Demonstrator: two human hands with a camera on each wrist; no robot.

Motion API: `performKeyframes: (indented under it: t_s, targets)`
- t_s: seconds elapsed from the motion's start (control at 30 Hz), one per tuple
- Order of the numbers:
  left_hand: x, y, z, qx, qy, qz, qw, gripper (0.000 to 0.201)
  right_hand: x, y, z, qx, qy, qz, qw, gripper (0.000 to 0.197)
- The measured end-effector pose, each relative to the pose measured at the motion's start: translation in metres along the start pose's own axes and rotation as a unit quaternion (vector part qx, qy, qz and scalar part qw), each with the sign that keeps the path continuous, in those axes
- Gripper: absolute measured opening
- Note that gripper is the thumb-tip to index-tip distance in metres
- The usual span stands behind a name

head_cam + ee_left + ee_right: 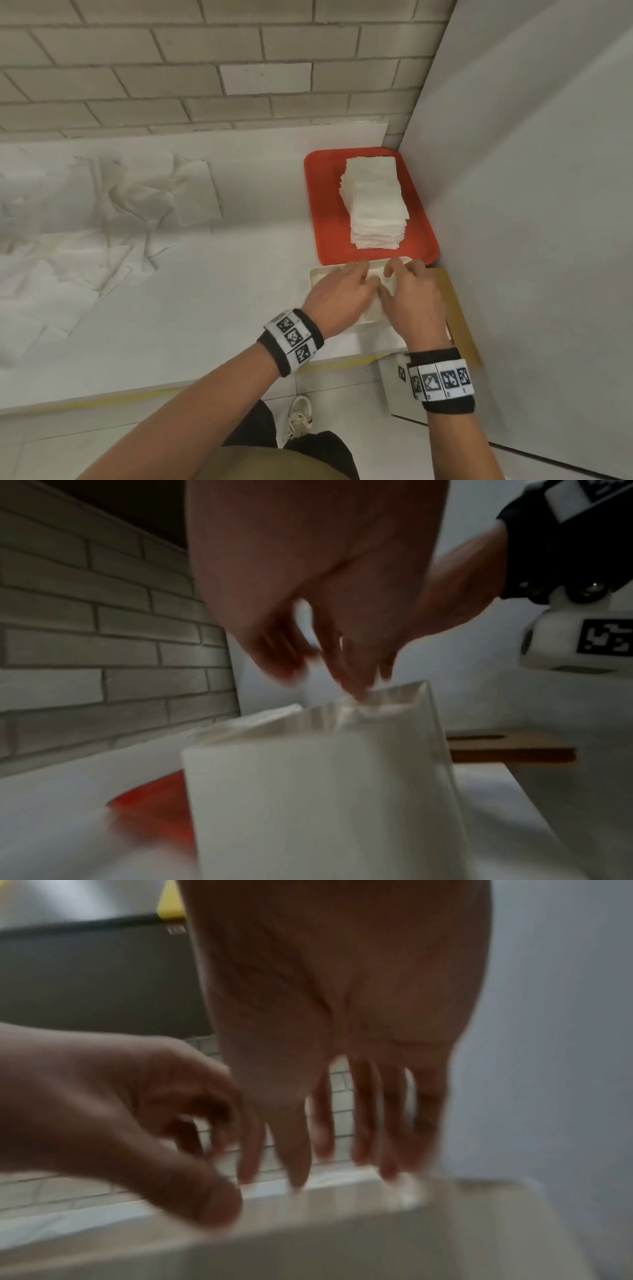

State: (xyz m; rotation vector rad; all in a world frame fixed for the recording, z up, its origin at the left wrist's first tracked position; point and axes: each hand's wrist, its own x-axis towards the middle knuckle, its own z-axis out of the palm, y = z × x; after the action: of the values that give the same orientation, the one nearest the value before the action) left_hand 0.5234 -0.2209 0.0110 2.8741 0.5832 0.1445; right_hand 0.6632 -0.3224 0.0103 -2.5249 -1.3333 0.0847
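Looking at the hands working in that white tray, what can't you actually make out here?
- Head view: the left hand and right hand cover most of the napkin in the white tray, hiding its fold.
- Left wrist view: motion blur smears the fingertips; whether they pinch or only touch the napkin is unclear.
- Right wrist view: blur and the tray's near wall hide what lies inside.
- Head view: the wooden board runs under the tray, partly hidden.

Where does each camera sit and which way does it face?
Head: above, facing down at the left hand, right hand, white tray and red tray; forearms and a shoe show.
Left wrist: under the left hand, looking along blurred fingers to folded paper; the right wrist shows.
Right wrist: under the right hand, looking along its fingers toward the brick wall; the left hand shows.
Shared: head and left wrist views both show the red tray.
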Motion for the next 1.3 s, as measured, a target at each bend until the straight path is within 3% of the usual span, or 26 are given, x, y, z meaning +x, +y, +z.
performKeyframes:
  t_s: [0.1, 0.13, 0.2, 0.27, 0.33, 0.4, 0.47, 0.53, 0.63, 0.77, 0.83, 0.93, 1.03, 1.13, 1.2, 1.3]
  targets:
    - [0.011, -0.004, -0.001, 0.054, -0.195, -0.022, 0.979, 0.028, 0.013, -0.007, -0.001, -0.057, -0.226, 0.062, 0.971, 0.050]
    - [0.014, -0.009, -0.002, 0.063, -0.226, -0.027, 0.972, 0.030, 0.018, -0.009, -0.003, -0.055, -0.262, 0.076, 0.961, 0.053]
    - [0.015, -0.017, -0.008, 0.044, -0.216, -0.014, 0.975, 0.028, 0.022, -0.012, -0.004, -0.063, -0.284, 0.085, 0.953, 0.057]
    - [0.007, -0.032, -0.023, -0.039, -0.152, -0.005, 0.988, 0.022, 0.023, -0.020, -0.008, -0.104, -0.268, 0.088, 0.954, 0.054]
    - [-0.014, -0.061, -0.041, -0.136, -0.042, -0.034, 0.989, 0.014, 0.020, -0.041, -0.016, -0.131, -0.190, 0.072, 0.970, 0.048]
    - [-0.043, -0.106, -0.054, -0.142, 0.072, -0.085, 0.984, 0.007, 0.017, -0.082, -0.026, -0.075, -0.081, 0.032, 0.993, 0.035]
    - [-0.071, -0.166, -0.054, -0.114, 0.134, -0.164, 0.970, 0.000, 0.021, -0.134, -0.028, 0.012, -0.017, -0.017, 1.000, 0.023]
    - [-0.094, -0.231, -0.051, -0.094, 0.138, -0.259, 0.951, 0.003, 0.036, -0.188, -0.014, 0.087, -0.007, -0.049, 0.995, 0.016]
    - [-0.120, -0.317, -0.045, -0.065, 0.103, -0.359, 0.925, 0.011, 0.085, -0.257, 0.034, 0.158, -0.043, -0.039, 0.986, 0.015]
    - [-0.146, -0.390, -0.030, -0.063, -0.015, -0.370, 0.927, 0.040, 0.168, -0.331, 0.126, 0.173, -0.156, 0.051, 0.971, 0.048]
    - [-0.152, -0.400, -0.023, -0.066, -0.049, -0.347, 0.934, 0.043, 0.192, -0.358, 0.167, 0.153, -0.192, 0.089, 0.965, 0.065]
    - [-0.158, -0.397, -0.015, -0.070, -0.033, -0.309, 0.948, 0.039, 0.200, -0.396, 0.209, 0.070, -0.181, 0.106, 0.975, 0.080]
    - [-0.167, -0.390, -0.007, -0.063, -0.023, -0.262, 0.963, 0.039, 0.197, -0.425, 0.231, 0.046, -0.169, 0.099, 0.979, 0.070]
    - [-0.175, -0.391, -0.009, -0.084, -0.040, -0.238, 0.967, 0.031, 0.202, -0.429, 0.230, 0.132, -0.200, 0.072, 0.968, 0.048]
    - [-0.178, -0.394, -0.020, -0.129, -0.028, -0.235, 0.963, 0.021, 0.201, -0.420, 0.208, 0.247, -0.202, 0.065, 0.945, 0.050]
    - [-0.178, -0.391, -0.047, -0.282, 0.063, -0.293, 0.912, 0.033, 0.179, -0.402, 0.153, 0.360, -0.169, 0.052, 0.916, 0.060]
